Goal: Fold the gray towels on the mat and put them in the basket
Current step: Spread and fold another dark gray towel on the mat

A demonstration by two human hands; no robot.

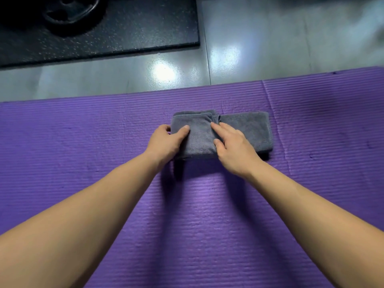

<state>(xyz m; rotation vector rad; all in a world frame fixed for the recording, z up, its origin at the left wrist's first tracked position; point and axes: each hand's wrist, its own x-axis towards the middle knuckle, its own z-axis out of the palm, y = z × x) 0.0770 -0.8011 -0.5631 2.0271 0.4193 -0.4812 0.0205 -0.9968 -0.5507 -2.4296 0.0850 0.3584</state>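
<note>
Both forearms reach forward; left grip (166,140) pinches the towel (247,129) edge, right grip (231,146) presses flat, fingers straight.

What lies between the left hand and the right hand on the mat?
The head view shows the folded part of the gray towel between the left hand and the right hand. Both hands touch it; the mat is under it.

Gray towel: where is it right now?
Head view, centre, slightly right: the gray towel lies part-folded on the purple mat, left hand gripping its left edge, right hand resting on its middle.
</note>
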